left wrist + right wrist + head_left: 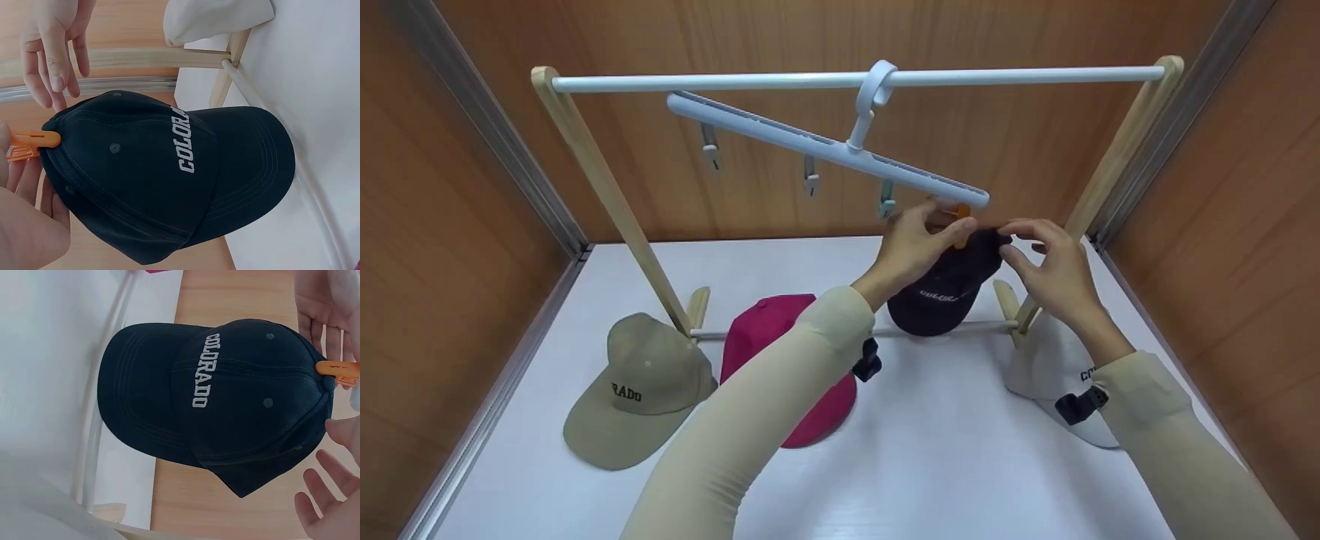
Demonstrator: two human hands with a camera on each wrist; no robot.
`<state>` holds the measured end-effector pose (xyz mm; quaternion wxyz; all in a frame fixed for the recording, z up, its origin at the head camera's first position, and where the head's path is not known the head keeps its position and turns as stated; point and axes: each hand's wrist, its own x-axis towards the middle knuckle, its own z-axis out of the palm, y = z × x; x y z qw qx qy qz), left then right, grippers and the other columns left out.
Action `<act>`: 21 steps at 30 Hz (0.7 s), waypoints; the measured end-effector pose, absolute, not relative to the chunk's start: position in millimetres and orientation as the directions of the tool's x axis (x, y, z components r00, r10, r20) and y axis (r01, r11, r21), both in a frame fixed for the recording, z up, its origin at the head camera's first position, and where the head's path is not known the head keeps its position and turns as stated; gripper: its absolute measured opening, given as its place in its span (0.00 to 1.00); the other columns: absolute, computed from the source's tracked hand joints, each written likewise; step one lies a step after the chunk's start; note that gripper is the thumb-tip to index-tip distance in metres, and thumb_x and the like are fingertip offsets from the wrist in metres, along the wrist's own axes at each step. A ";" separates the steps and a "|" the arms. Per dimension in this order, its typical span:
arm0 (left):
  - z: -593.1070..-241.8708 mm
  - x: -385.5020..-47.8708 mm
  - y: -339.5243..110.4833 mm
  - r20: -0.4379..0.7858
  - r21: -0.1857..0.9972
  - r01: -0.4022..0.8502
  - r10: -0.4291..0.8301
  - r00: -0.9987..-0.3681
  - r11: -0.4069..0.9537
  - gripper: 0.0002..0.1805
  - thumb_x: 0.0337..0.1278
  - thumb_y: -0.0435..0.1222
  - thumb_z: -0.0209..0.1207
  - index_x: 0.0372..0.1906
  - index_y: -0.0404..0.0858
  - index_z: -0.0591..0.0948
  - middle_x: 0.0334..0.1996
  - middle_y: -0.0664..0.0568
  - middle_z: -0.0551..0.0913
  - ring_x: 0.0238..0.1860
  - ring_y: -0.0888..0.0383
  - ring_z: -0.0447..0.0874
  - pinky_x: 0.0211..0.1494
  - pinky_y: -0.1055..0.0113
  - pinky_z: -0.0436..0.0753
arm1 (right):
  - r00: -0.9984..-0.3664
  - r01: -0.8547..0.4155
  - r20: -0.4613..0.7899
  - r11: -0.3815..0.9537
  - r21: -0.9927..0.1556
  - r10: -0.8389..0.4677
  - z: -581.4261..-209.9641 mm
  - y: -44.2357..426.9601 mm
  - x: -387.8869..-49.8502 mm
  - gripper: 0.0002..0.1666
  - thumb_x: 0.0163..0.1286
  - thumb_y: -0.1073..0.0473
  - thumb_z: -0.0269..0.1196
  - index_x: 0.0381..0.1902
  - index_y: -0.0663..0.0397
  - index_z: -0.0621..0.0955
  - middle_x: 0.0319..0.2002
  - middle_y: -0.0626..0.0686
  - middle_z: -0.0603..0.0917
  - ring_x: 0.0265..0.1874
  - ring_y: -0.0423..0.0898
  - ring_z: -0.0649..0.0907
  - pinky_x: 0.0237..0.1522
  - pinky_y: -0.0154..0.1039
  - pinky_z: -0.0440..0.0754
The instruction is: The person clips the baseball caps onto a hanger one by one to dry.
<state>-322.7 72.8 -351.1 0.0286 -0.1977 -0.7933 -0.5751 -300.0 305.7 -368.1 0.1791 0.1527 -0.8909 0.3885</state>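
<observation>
A black cap with white lettering (934, 304) (135, 163) (236, 388) hangs, brim down, from an orange clip (963, 212) (42, 138) (336, 369) below the low right end of a tilted white hanger (802, 142). The left hand (907, 244) (31, 225) (326, 304) holds the clip between thumb and fingers. At the cap's right upper edge is the right hand (1057, 277) (56, 45) (343, 500), its fingers loosely spread and the thumb tip touching the edge.
The hanger hooks over a white rail (697, 82) on a wooden frame (607, 202). Several other clips hang from it, including a teal one (886, 202). On the white table lie a beige cap (649, 367), a magenta cap (761, 330) and a white cap (1046, 360).
</observation>
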 end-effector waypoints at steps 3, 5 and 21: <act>-352.7 -322.3 67.7 0.263 0.905 0.337 0.280 -0.923 0.259 0.27 0.72 0.52 0.66 0.69 0.47 0.80 0.57 0.55 0.88 0.58 0.60 0.87 0.63 0.64 0.84 | -0.894 -0.407 0.428 0.644 -0.648 -0.133 -370.2 303.8 -298.7 0.16 0.77 0.64 0.66 0.60 0.55 0.84 0.64 0.57 0.81 0.65 0.58 0.79 0.68 0.63 0.75; -354.4 -322.4 64.2 0.258 0.905 0.331 0.272 -0.927 0.267 0.26 0.71 0.52 0.66 0.68 0.47 0.81 0.58 0.55 0.88 0.60 0.60 0.86 0.64 0.63 0.83 | -0.895 -0.406 0.426 0.640 -0.653 -0.133 -371.7 302.5 -297.4 0.16 0.78 0.63 0.66 0.61 0.55 0.84 0.63 0.56 0.81 0.64 0.57 0.79 0.68 0.63 0.75; -375.3 -320.1 33.0 0.271 0.866 0.351 0.254 -0.928 0.356 0.24 0.70 0.47 0.69 0.67 0.48 0.82 0.64 0.57 0.85 0.69 0.59 0.79 0.76 0.56 0.73 | -0.899 -0.390 0.423 0.652 -0.650 -0.115 -381.7 296.4 -287.4 0.15 0.77 0.62 0.67 0.59 0.57 0.84 0.57 0.55 0.82 0.55 0.49 0.84 0.59 0.42 0.83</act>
